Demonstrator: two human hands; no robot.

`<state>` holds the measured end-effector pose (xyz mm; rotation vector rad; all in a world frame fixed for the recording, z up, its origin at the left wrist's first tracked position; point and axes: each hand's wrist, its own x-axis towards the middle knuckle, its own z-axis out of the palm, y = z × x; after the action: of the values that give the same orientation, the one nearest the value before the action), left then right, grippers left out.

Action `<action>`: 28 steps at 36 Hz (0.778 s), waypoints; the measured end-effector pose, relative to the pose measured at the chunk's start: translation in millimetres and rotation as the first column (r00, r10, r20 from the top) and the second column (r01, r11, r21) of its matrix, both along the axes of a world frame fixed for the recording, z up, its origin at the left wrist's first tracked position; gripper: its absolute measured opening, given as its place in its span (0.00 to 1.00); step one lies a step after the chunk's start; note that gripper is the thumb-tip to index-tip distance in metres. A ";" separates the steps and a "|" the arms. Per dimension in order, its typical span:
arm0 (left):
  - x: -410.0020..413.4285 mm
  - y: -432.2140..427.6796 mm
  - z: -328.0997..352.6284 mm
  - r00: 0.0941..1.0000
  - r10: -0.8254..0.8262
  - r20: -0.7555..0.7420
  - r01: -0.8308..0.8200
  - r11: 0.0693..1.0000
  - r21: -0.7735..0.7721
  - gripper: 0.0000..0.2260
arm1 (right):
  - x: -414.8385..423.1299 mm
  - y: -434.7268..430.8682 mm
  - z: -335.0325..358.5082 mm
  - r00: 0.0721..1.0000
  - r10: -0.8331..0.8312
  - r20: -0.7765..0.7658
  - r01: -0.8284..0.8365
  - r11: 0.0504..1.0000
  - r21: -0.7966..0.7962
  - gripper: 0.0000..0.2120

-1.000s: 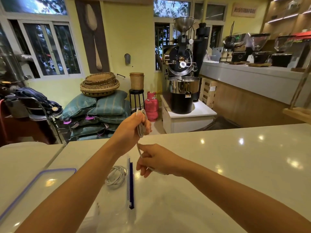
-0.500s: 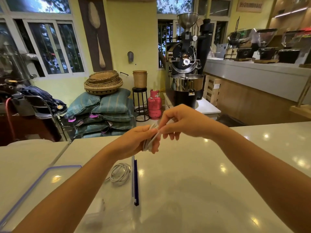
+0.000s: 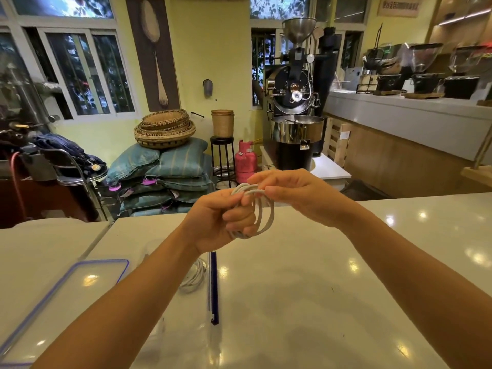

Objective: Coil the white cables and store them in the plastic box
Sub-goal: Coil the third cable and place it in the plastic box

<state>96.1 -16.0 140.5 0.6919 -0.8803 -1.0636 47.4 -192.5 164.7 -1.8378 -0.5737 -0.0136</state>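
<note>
Several loops of thin white round cable (image 3: pixel 262 209) hang from my left hand (image 3: pixel 218 219), which is closed around one side of the bundle, thumb and fingers pinching the turns together above the glossy white stone bench (image 3: pixel 332 275). My right hand (image 3: pixel 295 195) is curled at the top of the coil, fingertips pressed to the strands there; I cannot tell whether it grips a loose tail or only guides the last turn.

To finish this coil well, I judge the left hand should keep firm pressure where the turns cross (that pinch is all that holds the loops the same size), while the right lays the remaining length along the existing turns and does not twist it. Tucking or wrapping the free end round the bundle would keep it from springing open once released.

Below and nearer to me stands the clear rectangular plastic box (image 3: pixel 210 288), its near wall edged in dark blue, and a second coiled white cable (image 3: pixel 193 278) already appears to lie inside it. The clear flat plastic lid with a blue rim (image 3: pixel 66 294) lies on the bench to the left, well apart from the hands. Lowering the coil flat beside the stored one, rather than dropping it, should stop both from unwinding.
</note>
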 end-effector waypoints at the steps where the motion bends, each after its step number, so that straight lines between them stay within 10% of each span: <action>1: -2.1 -1.1 1.3 0.998 -0.022 -0.052 0.022 1.000 -0.015 0.05 | -0.5 0.0 -0.7 0.998 0.044 -0.043 -0.042 0.998 0.050 0.08; 13: 1.0 -3.9 -5.5 0.995 0.096 0.034 -0.099 0.988 0.116 0.08 | 1.2 -6.8 -7.8 0.947 0.218 -0.237 -0.175 0.966 0.190 0.08; 28: 1.8 -15.6 -5.4 0.811 0.549 0.202 -0.585 0.755 0.297 0.11 | 12.2 16.8 -26.8 0.949 -0.311 0.058 0.312 0.950 -0.007 0.04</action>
<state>97.9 -31.6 135.1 1.2353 -0.5041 -0.6269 59.6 -175.7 137.8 -1.9320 -0.3168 -0.2739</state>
